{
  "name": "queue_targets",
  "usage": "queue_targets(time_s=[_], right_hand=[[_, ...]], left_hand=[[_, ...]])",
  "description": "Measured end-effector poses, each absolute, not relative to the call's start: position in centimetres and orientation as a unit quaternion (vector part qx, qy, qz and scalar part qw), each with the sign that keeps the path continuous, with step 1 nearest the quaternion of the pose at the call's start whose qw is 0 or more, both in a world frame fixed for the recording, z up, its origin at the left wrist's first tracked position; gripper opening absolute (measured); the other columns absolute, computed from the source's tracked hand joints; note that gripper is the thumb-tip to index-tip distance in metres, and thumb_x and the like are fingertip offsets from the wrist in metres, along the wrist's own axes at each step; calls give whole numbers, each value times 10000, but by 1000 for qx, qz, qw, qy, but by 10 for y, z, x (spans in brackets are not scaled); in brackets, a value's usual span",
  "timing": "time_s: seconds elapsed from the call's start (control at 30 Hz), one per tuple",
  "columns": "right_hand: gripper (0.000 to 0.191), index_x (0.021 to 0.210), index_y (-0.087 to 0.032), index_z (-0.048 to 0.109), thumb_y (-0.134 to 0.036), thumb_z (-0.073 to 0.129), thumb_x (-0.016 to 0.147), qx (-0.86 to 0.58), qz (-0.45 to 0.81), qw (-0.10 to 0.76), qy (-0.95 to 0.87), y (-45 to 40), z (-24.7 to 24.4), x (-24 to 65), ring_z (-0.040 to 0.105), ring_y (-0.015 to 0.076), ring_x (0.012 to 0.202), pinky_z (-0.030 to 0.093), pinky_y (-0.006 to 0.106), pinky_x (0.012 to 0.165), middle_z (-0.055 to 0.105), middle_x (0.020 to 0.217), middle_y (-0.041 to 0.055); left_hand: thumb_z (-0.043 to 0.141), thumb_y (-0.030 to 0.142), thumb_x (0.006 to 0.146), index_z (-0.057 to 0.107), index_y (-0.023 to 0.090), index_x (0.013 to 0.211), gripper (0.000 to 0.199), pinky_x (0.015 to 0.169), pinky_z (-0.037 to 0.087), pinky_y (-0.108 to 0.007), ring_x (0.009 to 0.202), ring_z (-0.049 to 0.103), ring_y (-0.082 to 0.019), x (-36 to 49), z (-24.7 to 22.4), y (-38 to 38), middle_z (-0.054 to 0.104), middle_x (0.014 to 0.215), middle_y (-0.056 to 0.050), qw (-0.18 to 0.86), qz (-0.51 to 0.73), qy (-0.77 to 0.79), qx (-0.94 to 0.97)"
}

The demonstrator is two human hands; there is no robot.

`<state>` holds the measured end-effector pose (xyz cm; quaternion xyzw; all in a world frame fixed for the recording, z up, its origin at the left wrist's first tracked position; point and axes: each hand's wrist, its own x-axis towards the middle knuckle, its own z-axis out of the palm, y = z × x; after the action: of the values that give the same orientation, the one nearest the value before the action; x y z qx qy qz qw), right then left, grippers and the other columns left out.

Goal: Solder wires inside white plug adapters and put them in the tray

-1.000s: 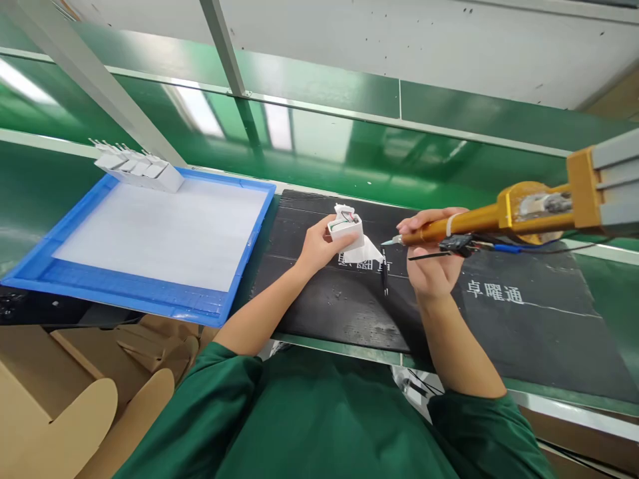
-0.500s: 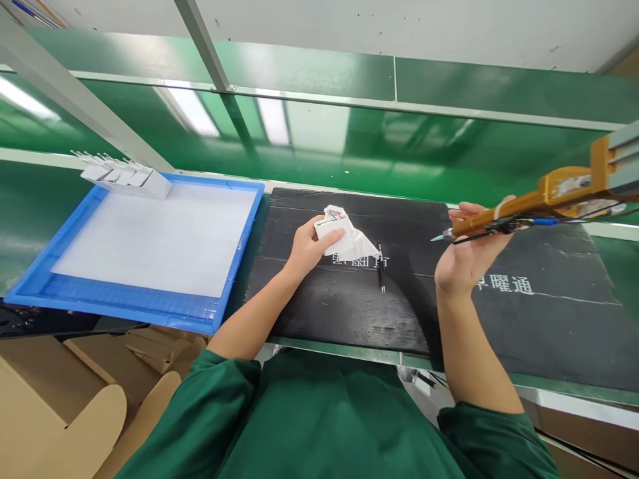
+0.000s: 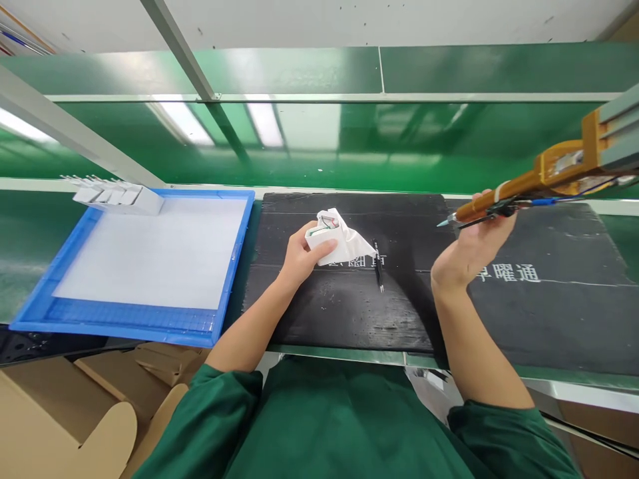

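Observation:
My left hand (image 3: pixel 302 256) is closed around a small white plastic housing (image 3: pixel 322 249), thumb across its front. Thin red and green wires show in its open top. A thin white sheet (image 3: pixel 352 246) hangs from its right side. My right hand (image 3: pixel 464 256) is raised beside an orange-brown pen-like dispenser (image 3: pixel 519 191) with a pale blue needle tip and a black lever along its underside. The palm lies behind and below the dispenser, and most of the fingers are hidden by it. A pair of dark tweezers (image 3: pixel 379 266) lies between my hands.
A black mat (image 3: pixel 344 316) with white characters covers the bench before me. To the left is a blue tray (image 3: pixel 134 319) lined with a white sheet, with white housings (image 3: pixel 120 197) lined up at its back corner. Cardboard (image 3: pixel 64 406) lies lower left. A grey metal post (image 3: pixel 180 50) rises behind.
My right hand has shifted up behind the dispenser, and less of its fingers shows. My left hand has tilted the white housing so its wired interior shows more. The view has shifted slightly.

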<state>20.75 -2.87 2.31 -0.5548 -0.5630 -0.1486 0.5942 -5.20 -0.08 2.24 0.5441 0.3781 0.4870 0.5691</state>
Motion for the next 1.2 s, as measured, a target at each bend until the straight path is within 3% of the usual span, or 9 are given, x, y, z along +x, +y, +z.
queue_targets(time_s=[0.13,0.23,0.4,0.5,0.67,0.87,1.03,1.13,1.2], right_hand=[[406,1351,-309,405,-421,392,960,-535,-281,619,-502,-38,36,207,512,323,1180,478,521,919,457,1187,128],[221,1077,-275,542,-421,455,935,-535,-271,571,-561,-44,42,201,577,230,810,483,406,717,514,874,57],[233,826,-225,591,-452,574,876,-672,125,152,-714,-43,37,189,529,158,567,329,284,516,595,663,-2],[240,798,-226,591,-460,600,851,-684,178,13,-707,-43,35,185,546,170,568,264,271,500,636,677,0],[120,789,-216,587,-323,577,842,-659,171,49,-730,-47,35,179,619,184,691,331,274,549,696,868,24],[88,877,-213,604,-275,542,879,-667,224,163,-691,-43,38,184,605,147,613,435,286,636,709,810,9],[132,922,-229,637,-316,657,826,-638,177,73,-746,-47,35,191,656,188,751,405,275,576,700,975,25],[33,859,-222,632,-248,630,838,-633,176,73,-751,-46,34,194,656,191,747,398,268,554,705,918,24],[36,852,-215,617,-250,627,851,-628,210,135,-737,-44,35,194,622,158,635,433,275,572,694,796,5]], left_hand=[[789,473,696,689,173,903,377,612,429,-230,667,534,-127,-51,27,-4,627,782,-5,538,492,369,577],[788,436,709,690,175,947,366,652,453,-241,707,566,-140,-50,29,-5,658,832,-18,514,494,362,601],[773,423,731,684,177,997,374,712,484,-266,791,609,-175,-49,28,-5,678,902,-41,493,490,372,615],[764,447,727,682,171,1006,400,720,493,-279,813,619,-192,-49,28,-5,679,909,-49,486,484,390,615],[756,436,730,681,170,1015,398,720,497,-269,817,616,-183,-47,29,-5,686,917,-46,494,477,394,611],[759,417,736,684,166,999,371,687,494,-242,794,613,-164,-46,26,-5,691,896,-41,510,450,408,609],[749,437,744,676,161,1053,420,710,504,-248,836,633,-178,-46,23,-3,699,959,-57,523,432,409,610],[755,444,733,677,166,1067,441,694,502,-247,818,632,-176,-45,23,-3,702,955,-55,532,427,411,605],[762,443,722,683,165,1038,428,681,497,-243,793,627,-171,-45,25,-3,702,931,-50,541,425,412,598]])
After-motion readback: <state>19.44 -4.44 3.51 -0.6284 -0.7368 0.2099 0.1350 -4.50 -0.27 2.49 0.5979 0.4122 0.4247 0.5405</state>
